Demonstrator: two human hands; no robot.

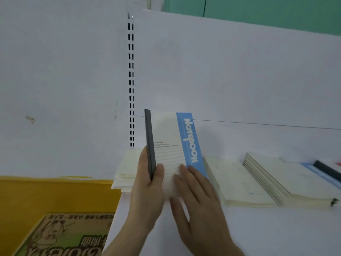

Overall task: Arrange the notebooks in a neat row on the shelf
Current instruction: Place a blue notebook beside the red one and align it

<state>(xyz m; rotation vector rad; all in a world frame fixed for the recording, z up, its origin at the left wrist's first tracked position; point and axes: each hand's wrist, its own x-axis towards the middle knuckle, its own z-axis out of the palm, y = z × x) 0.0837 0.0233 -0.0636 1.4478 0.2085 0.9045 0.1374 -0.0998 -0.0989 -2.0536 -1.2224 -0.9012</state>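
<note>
Above the white shelf [239, 228] I hold up a notebook [169, 137] with a white cover, a blue "Notebook" band and a dark grey spine. My left hand [145, 189] grips its spine edge, thumb on the cover. My right hand [195, 196] lies with straight fingers on the lower cover. Behind my left hand lies a low stack of cream notebooks [125, 174]. To the right, another cream notebook [238, 182] lies flat beside a slanted pile of several notebooks [273, 180].
A blue-edged notebook with a dark spine [324, 170] lies at the far right. A slotted upright [131, 80] runs up the white back panel. At lower left is a yellow surface [46, 196] with a printed cardboard box [60, 235].
</note>
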